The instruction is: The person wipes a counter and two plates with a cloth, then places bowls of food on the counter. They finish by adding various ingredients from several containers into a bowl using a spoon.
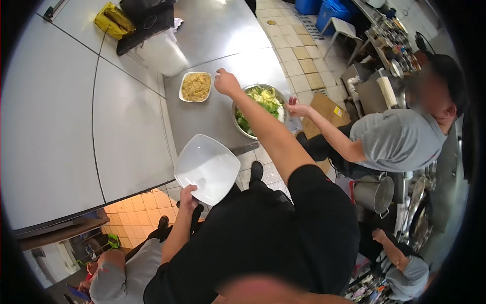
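Observation:
My left hand (189,197) grips the rim of a white square bowl (207,169), tilted with its inside facing up; nothing shows in it. My right hand (227,82) is stretched over the steel counter, fingers curled together. Whatever is in those fingers, if anything, is hidden. Just left of it is a white square dish (195,87) filled with a tan, crumbly food. Below my right forearm sits a round metal bowl (237,121) of chopped greens with pale yellow and white pieces, partly covered by my arm. A co-worker's hand (298,108) is at that bowl's right side.
The steel counter (223,30) runs away from me, with a white container (164,53) and a yellow package (114,21) at its left. A co-worker in a grey shirt (405,139) stands on the right, near a large pot (373,192). Others are lower left and lower right.

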The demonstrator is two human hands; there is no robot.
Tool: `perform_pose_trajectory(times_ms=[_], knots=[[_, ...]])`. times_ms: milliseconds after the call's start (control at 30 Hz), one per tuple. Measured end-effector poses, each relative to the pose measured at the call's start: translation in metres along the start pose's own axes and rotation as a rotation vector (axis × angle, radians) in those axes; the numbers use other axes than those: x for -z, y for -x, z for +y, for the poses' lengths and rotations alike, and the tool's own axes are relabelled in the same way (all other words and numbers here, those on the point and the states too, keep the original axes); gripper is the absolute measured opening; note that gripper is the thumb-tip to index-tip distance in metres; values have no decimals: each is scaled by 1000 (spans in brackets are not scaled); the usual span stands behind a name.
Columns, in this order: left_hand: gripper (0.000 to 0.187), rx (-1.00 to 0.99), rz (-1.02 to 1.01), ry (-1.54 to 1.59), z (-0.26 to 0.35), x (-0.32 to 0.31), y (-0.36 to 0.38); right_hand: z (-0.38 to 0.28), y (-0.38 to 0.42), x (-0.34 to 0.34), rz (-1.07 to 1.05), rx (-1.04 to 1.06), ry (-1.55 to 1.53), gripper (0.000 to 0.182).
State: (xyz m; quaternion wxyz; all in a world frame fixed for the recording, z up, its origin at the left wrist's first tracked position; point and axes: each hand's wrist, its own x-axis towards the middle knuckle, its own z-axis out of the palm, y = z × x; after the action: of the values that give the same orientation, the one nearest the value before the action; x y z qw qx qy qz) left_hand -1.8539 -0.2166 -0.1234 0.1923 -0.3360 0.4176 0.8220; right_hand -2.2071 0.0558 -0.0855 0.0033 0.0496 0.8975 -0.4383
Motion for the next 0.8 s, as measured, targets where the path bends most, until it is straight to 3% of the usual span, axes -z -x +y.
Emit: perform_pose_trajectory(times_ms=[133, 233, 433, 533, 800], knots=[[57, -47, 36, 32, -12, 3, 3, 52, -103, -128, -90, 29, 199, 30], [54, -62, 89, 45, -10, -4, 11, 12, -86, -103, -125, -175, 65, 26], [53, -71, 98, 43, -12, -6, 16, 11, -80, -86, -80, -156, 168, 24], [54, -38, 67, 44, -13, 0, 11, 37, -82, -68, 19, -156, 126, 25], [53, -79, 62, 77, -2, -13, -7, 107, -76, 42, 348, -418, 33, 27]])
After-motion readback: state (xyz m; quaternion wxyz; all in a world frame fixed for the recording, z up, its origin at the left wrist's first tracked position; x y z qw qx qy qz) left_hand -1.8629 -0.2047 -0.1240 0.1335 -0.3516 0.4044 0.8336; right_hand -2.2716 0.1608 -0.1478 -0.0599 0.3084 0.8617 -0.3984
